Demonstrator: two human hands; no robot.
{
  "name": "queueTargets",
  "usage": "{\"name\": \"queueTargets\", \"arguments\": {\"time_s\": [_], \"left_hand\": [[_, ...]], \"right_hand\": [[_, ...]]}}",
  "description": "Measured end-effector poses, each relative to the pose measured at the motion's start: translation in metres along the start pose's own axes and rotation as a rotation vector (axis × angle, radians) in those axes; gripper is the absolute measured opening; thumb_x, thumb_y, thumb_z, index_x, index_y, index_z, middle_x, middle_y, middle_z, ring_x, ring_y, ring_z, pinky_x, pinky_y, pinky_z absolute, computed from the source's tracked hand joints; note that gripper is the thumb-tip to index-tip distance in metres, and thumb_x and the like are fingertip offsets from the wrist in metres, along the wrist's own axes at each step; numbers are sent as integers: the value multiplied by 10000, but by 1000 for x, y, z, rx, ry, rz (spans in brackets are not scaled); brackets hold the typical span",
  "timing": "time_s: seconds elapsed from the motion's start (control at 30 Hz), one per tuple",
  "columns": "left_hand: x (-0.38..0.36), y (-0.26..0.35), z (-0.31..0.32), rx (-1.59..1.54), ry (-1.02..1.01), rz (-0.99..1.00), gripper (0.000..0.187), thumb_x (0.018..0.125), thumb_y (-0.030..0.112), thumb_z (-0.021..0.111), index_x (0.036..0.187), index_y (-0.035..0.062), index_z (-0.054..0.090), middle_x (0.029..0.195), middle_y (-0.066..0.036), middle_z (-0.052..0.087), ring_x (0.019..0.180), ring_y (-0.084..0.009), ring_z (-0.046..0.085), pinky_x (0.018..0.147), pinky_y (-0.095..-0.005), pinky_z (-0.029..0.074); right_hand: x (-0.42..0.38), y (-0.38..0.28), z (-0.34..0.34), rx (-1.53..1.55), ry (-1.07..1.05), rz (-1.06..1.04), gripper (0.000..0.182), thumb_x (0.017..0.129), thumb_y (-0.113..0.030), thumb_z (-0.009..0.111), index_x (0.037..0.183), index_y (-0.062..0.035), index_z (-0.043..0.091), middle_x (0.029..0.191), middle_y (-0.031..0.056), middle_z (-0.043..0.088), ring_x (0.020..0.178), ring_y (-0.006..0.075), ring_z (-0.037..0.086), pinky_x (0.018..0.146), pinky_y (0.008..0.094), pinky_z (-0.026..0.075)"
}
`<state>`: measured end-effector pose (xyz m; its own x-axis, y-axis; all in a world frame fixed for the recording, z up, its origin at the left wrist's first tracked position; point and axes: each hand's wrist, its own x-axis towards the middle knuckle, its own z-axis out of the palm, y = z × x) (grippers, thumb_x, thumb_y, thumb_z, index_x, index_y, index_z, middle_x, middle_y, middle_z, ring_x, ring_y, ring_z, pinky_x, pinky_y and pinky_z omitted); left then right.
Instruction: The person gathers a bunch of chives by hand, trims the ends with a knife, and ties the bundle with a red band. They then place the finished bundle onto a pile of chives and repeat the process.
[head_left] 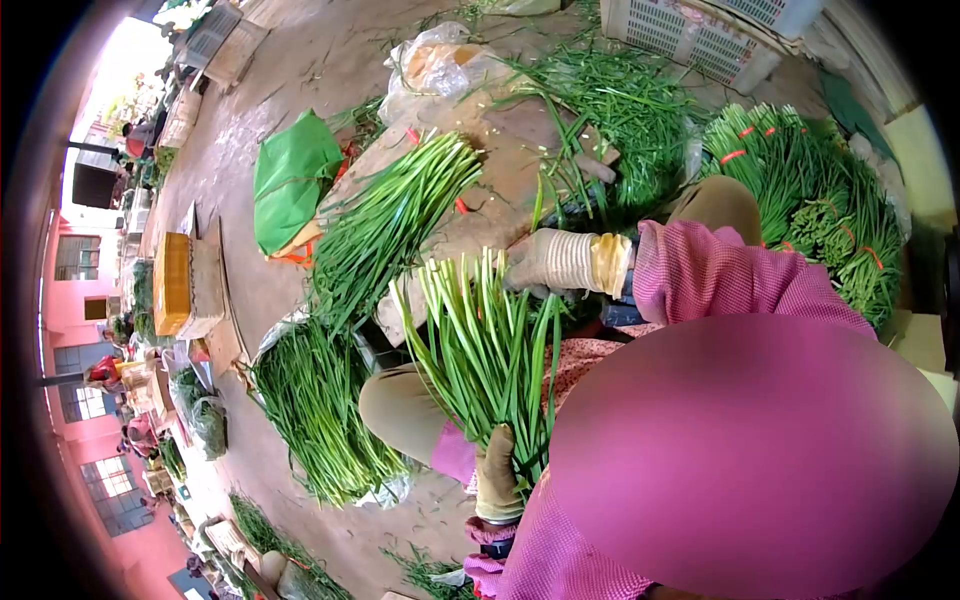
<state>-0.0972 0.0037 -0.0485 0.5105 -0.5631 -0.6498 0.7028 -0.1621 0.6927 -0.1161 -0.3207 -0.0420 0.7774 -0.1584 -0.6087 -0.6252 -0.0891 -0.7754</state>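
A bunch of long green stalks [485, 350] with pale cut ends stands across my lap. My left hand [497, 478], in a tan glove, is closed around the dark lower part of the bunch. In a cream glove with a ribbed cuff, my right hand [545, 262] rests against the pale ends at the top of the bunch; its fingers are hidden behind the stalks. Both arms wear pink checked sleeves [720, 275]. My knees [395, 410] show on either side of the bunch.
Loose heaps of the same stalks lie on the concrete ground [385, 225] [310, 400] [625, 100]. Bundles tied with red bands [800, 180] are stacked nearby. A green bag [290, 175], a plastic bag [435, 65], a white crate [690, 35] and a yellow box [172, 285] stand around.
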Motion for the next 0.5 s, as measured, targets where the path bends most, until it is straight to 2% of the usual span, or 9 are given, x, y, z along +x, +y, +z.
{"name": "queueTargets", "arguments": {"time_s": [0.07, 0.13, 0.17, 0.2, 0.23, 0.27, 0.37, 0.43, 0.5], "left_hand": [[3, -3, -12, 115, -25, -2, 346, 918, 264, 636, 1136, -5, 625, 1006, -72, 669, 861, -171, 650, 765, -326, 542], [4, -9, -18, 142, -25, 0, 332, 935, 287, 615, 1098, -1, 637, 988, -65, 670, 849, -159, 642, 736, -318, 534], [0, -1, -6, 95, -30, 22, 335, 945, 303, 601, 1079, -1, 643, 982, -62, 670, 845, -153, 638, 724, -315, 530], [-5, 9, 3, 117, -37, -12, 343, 960, 315, 579, 1067, -5, 643, 980, -55, 669, 845, -152, 636, 729, -316, 530], [-5, 8, 2, 114, -38, -7, 343, 960, 315, 579, 1067, -5, 643, 980, -55, 669, 845, -152, 636, 729, -316, 530], [-6, 5, 0, 74, -40, -25, 346, 958, 316, 582, 1076, -5, 638, 983, -53, 668, 849, -153, 637, 736, -317, 530], [-7, 2, 4, -44, 4, -54, 427, 950, 336, 600, 1193, -15, 596, 1079, -73, 664, 897, -181, 645, 790, -321, 530], [5, -11, -14, -79, -87, -81, 448, 944, 340, 611, 1218, -14, 590, 1105, -73, 663, 933, -193, 648, 824, -329, 528], [7, -5, -12, 15, -96, -62, 469, 937, 353, 623, 1234, -9, 586, 1111, -72, 664, 955, -198, 649, 845, -333, 527]], "right_hand": [[23, 31, -7, -242, 28, -363, 298, 858, -327, 624, 946, -46, 667, 599, 50, 573, 449, 192, 539, 406, 343, 449], [39, 24, -28, -1010, 406, -611, 317, 867, -314, 610, 911, -6, 670, 629, 108, 618, 475, 240, 577, 442, 364, 488], [34, -6, -58, -857, 640, -314, 261, 860, -254, 587, 919, -13, 666, 745, 192, 654, 679, 349, 642, 650, 433, 525], [8, -9, -90, -1088, 869, -572, 334, 936, -274, 539, 1059, 23, 633, 780, 194, 675, 576, 327, 627, 531, 460, 536], [-1, -20, -122, -626, 868, -197, 403, 954, -313, 526, 1195, 6, 583, 853, 189, 683, 648, 350, 644, 629, 516, 541], [-35, -32, -129, -80, 987, -290, 428, 966, -352, 512, 1216, -12, 584, 873, 189, 681, 706, 375, 644, 736, 516, 532], [-9, -8, -172, -1187, 1675, -468, 490, 955, -490, 521, 1095, -44, 669, 740, 163, 658, 683, 299, 653, 690, 411, 526], [-33, -31, -123, -870, 920, -348, 456, 922, -497, 578, 999, -67, 711, 689, 139, 638, 642, 268, 646, 672, 405, 543], [-29, -36, -81, -652, 698, -345, 466, 918, -516, 577, 970, -74, 716, 676, 115, 635, 628, 245, 645, 660, 398, 547]]}}
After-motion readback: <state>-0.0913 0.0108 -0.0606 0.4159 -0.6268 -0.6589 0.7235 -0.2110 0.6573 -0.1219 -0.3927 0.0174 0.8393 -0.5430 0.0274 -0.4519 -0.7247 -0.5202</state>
